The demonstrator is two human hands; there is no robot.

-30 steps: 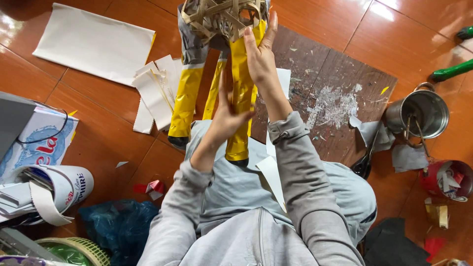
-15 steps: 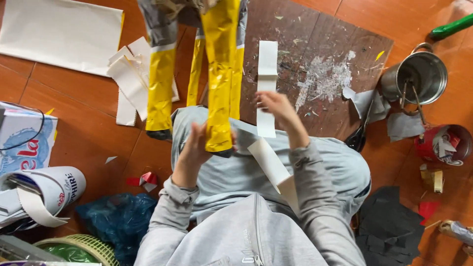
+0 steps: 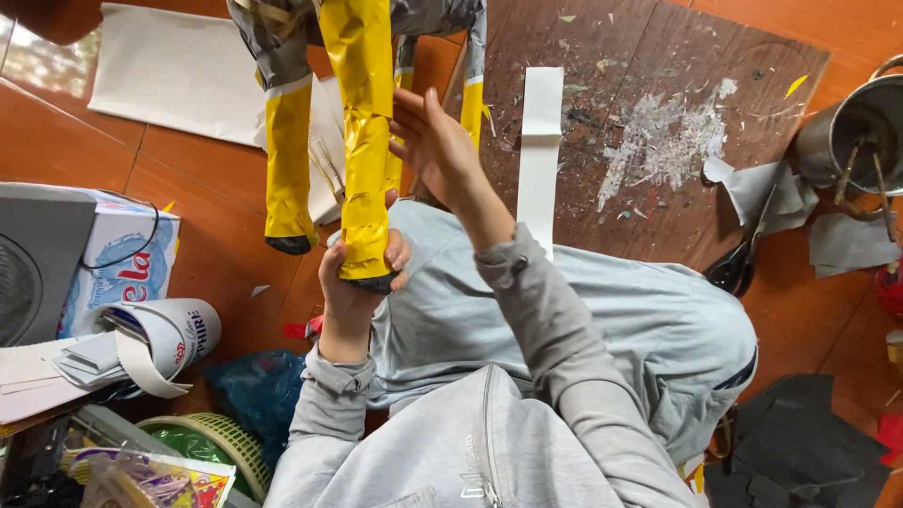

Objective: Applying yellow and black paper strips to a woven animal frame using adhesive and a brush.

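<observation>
A papier-mâché figure with grey body and several legs wrapped in yellow paper hangs in front of me. My left hand grips the dark lower end of the nearest yellow leg. My right hand lies flat against the side of that leg higher up, fingers stretched out and holding nothing. A second yellow leg hangs to the left. A long white paper strip lies on the wooden board, reaching onto my lap, just right of my right hand.
The board is smeared with dried glue. A metal pot, black scissors and grey paper scraps are on the right. A white sheet lies top left; a box, green basket and blue bag sit left.
My right hand has let go of the white strip, which now lies on the board, and moved to the yellow leg. My left hand has closed around the leg's lower end.
</observation>
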